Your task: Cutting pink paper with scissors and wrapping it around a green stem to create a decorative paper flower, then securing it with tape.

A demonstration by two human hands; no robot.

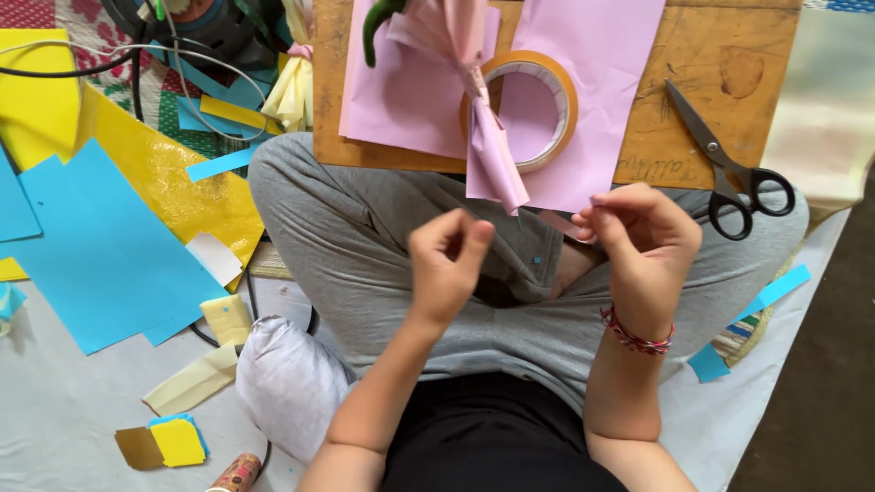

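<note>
My left hand (447, 264) hovers over my lap with thumb and forefinger pinched together; nothing shows between them. My right hand (638, 239), with a red thread bracelet on its wrist, pinches a short, pale, see-through strip of tape (558, 223) that sticks out to the left. The hands are a short gap apart. Just above them a wooden board (711, 73) carries pink paper sheets (602, 55), a roll of tape (533, 105) and a gathered pink paper flower (483, 137) with a green stem (375, 27). Black scissors (729, 169) lie closed on the board's right part.
Blue paper sheets (100, 255) and yellow paper (173, 173) are spread on the floor at the left, with small scraps (178, 442), a pale yellow paper flower (292, 87) and black cables (137, 82). A blue strip (770, 292) lies at the right.
</note>
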